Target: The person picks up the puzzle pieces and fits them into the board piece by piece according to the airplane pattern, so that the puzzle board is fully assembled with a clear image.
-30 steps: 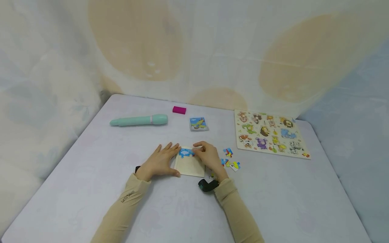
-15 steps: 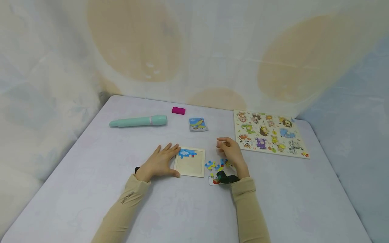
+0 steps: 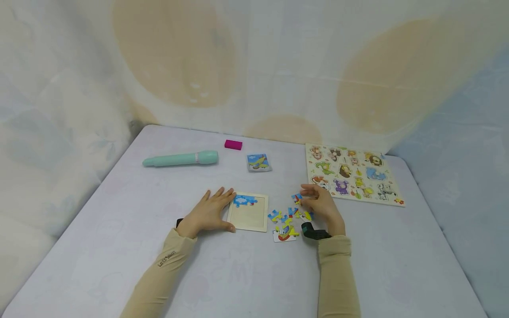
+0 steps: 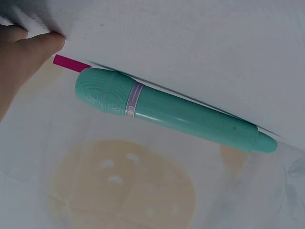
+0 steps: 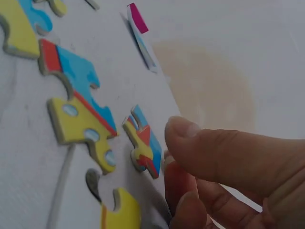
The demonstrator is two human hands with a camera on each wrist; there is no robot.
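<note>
My left hand (image 3: 210,212) lies spread with its fingertips at the left edge of a square wooden puzzle tray (image 3: 248,230). Joined blue puzzle pieces (image 3: 243,200) fill part of the tray's top row. To the right, my right hand (image 3: 321,204) hovers with fingers loosely bent beside a small red, blue and yellow puzzle piece (image 5: 144,143). In the right wrist view that piece lies on the table, a little apart from the thumb (image 5: 183,131). Several more loose puzzle pieces (image 3: 284,232) lie between tray and right hand. Only some left fingers (image 4: 40,45) show in the left wrist view.
A mint-green microphone-shaped thing (image 3: 180,158) lies at the back left, with a magenta block (image 3: 233,145) beyond it. A small airplane picture card (image 3: 258,162) lies behind the tray. An animal puzzle board (image 3: 354,176) lies at the back right.
My right hand has left the tray's top row and moved right over the loose pieces to the small red and blue piece. My left hand has stayed in place.
</note>
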